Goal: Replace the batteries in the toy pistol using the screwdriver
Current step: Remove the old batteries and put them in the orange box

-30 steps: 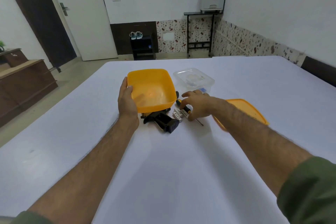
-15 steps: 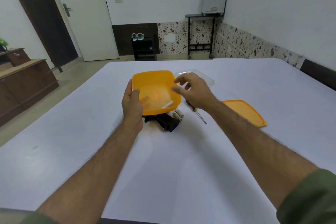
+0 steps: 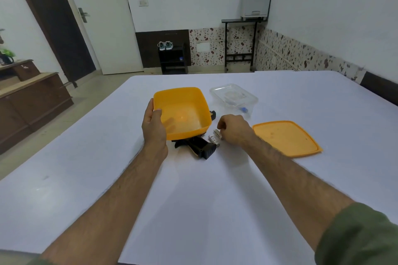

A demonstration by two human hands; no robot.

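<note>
Holding the tilted orange tub [image 3: 183,112] in his left hand [image 3: 154,128], he had dropped his right hand [image 3: 233,129] from its rim to the batteries [image 3: 215,138], fingers curled, perhaps pinching one; toy pistol [image 3: 200,146] lay mid-table, unopened.

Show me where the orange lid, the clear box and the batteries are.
orange lid [image 3: 286,139]: head view, middle of its flat top.
clear box [image 3: 233,98]: head view, middle of its top.
batteries [image 3: 213,140]: head view, body of the nearer cell, beside the black toy.
</note>
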